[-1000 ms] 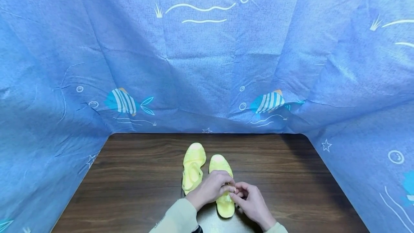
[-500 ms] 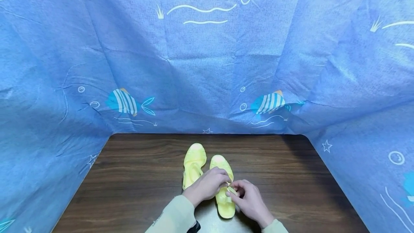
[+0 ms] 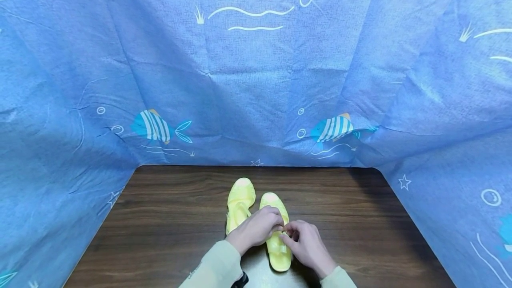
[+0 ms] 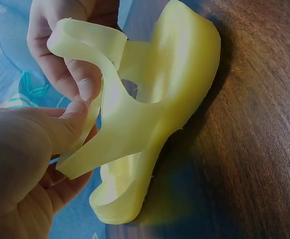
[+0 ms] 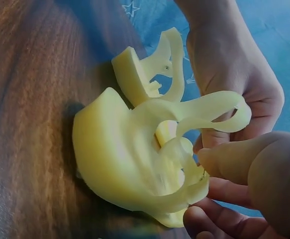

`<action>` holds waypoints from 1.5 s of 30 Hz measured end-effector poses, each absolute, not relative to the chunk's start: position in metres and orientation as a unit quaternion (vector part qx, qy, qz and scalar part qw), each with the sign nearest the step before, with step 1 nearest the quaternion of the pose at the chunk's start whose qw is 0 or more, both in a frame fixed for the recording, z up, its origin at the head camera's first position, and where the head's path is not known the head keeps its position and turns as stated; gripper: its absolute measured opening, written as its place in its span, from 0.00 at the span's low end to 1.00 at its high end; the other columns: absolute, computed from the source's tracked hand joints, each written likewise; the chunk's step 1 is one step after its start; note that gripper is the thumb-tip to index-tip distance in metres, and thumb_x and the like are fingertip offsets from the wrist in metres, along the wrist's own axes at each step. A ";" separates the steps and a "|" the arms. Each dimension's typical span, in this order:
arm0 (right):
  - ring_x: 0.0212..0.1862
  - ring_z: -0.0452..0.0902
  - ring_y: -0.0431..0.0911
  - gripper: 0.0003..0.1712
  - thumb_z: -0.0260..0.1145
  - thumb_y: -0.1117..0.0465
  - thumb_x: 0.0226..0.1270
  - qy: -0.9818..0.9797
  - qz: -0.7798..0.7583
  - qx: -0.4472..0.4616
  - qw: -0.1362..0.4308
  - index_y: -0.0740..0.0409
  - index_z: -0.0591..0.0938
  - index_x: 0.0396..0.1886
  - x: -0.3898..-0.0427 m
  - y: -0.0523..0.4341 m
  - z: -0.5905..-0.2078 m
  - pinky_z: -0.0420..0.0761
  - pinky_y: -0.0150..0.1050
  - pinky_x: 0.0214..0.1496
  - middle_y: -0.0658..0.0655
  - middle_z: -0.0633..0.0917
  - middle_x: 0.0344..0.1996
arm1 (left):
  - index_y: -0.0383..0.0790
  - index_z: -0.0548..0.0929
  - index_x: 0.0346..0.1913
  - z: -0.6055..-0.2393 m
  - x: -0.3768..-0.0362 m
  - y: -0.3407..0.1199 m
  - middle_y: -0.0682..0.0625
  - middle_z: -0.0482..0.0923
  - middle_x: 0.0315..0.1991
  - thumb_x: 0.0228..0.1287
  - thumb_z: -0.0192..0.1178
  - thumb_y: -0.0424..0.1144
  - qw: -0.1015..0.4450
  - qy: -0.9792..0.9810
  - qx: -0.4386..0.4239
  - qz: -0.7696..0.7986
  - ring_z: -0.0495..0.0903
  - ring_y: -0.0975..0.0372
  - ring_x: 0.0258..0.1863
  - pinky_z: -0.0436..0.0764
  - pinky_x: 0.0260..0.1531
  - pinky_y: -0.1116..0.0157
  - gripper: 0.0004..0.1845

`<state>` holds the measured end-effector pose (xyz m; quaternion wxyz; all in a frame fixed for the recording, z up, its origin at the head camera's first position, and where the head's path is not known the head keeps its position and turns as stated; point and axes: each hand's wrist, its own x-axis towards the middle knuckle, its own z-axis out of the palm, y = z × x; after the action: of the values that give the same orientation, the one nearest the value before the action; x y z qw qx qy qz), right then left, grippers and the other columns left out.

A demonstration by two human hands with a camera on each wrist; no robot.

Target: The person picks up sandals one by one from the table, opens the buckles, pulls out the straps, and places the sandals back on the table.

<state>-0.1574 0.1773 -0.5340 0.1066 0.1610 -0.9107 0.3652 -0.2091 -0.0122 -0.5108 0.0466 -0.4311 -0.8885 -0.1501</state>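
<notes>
Two yellow jelly sandals stand on the table: the left sandal [image 3: 241, 194] and, a little nearer, the right sandal [image 3: 273, 203]. My left hand [image 3: 256, 230] reaches over the right sandal and pinches its thin strap [image 4: 93, 112] between thumb and fingers. From the other side, my right hand [image 3: 307, 241] pinches the sandal's strap at its side [image 5: 198, 184]. The fingertips of both hands meet close together at the strap, and a loose loop [image 5: 224, 117] of strap sticks up beside them. Fingers partly hide where the strap is fastened.
A dark wood-grain table [image 3: 172, 221] lies under the sandals. Blue cloth [image 3: 248, 92] printed with fish and stars hangs behind and along both sides. The left sleeve [image 3: 218, 263] reaches in from the front edge, with a dark band at the wrist.
My left hand has shifted slightly left and away along the right sandal, uncovering more of its heel. My right hand has moved a little left and stays at the strap. The sandals have hardly moved.
</notes>
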 end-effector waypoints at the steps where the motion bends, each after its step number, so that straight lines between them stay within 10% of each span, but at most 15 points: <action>1: 0.24 0.73 0.33 0.08 0.79 0.61 0.56 -0.911 0.364 0.161 0.107 0.45 0.87 0.28 -0.157 0.178 -0.534 0.72 0.28 0.28 0.37 0.77 0.23 | 0.48 0.92 0.39 -0.511 -0.209 -0.012 0.60 0.84 0.38 0.70 0.69 0.38 0.047 -0.888 -0.431 -0.151 0.81 0.69 0.43 0.79 0.48 0.76 0.03; 45: 0.29 0.84 0.33 0.07 0.77 0.69 0.56 -0.864 0.478 0.136 0.084 0.53 0.89 0.29 -0.157 0.189 -0.537 0.86 0.29 0.32 0.44 0.89 0.26 | 0.49 0.89 0.36 -0.515 -0.212 -0.012 0.60 0.80 0.33 0.71 0.68 0.42 0.072 -0.881 -0.440 -0.160 0.78 0.69 0.36 0.77 0.41 0.74 0.04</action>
<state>-0.1566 0.1889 -0.5375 0.0836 0.1360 -0.8640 0.4775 -0.2120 -0.0121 -0.5154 0.0719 -0.4395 -0.8809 -0.1601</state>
